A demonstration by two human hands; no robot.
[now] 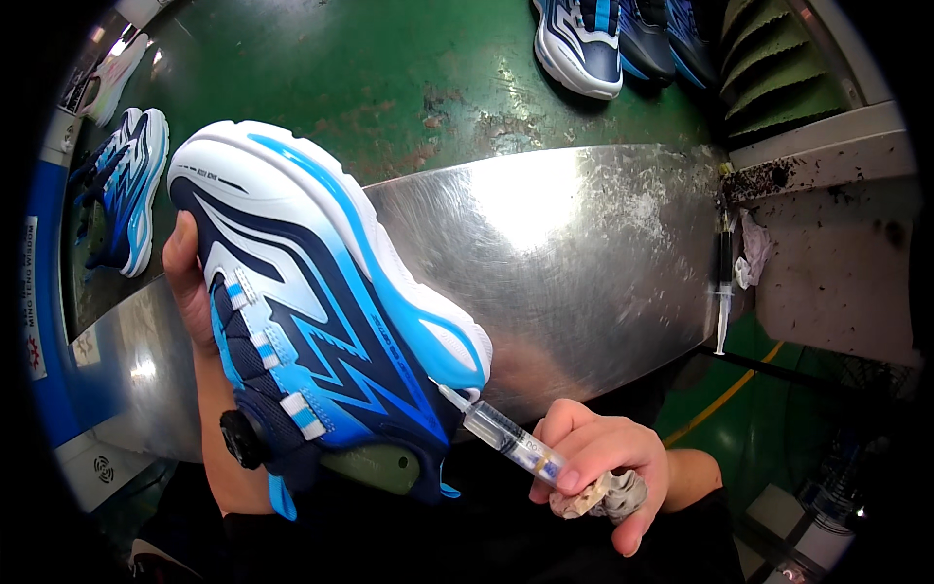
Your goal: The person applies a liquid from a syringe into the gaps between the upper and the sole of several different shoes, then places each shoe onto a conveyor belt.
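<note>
A blue, navy and white sports shoe (311,302) with a thick white sole lies on its side in front of me, heel toward me. My left hand (190,282) grips it from behind, thumb on the upper near the toe. My right hand (603,467) holds a clear syringe (501,433) whose tip touches the heel edge of the shoe's sole. A crumpled grey rag (608,496) is also bunched in that hand.
A shiny curved metal plate (584,263) sits over a worn green bench (389,68). More blue shoes stand at the far edge (613,39) and at the left (126,185). Another syringe (723,292) hangs at the plate's right edge, beside a dirty grey block (837,263).
</note>
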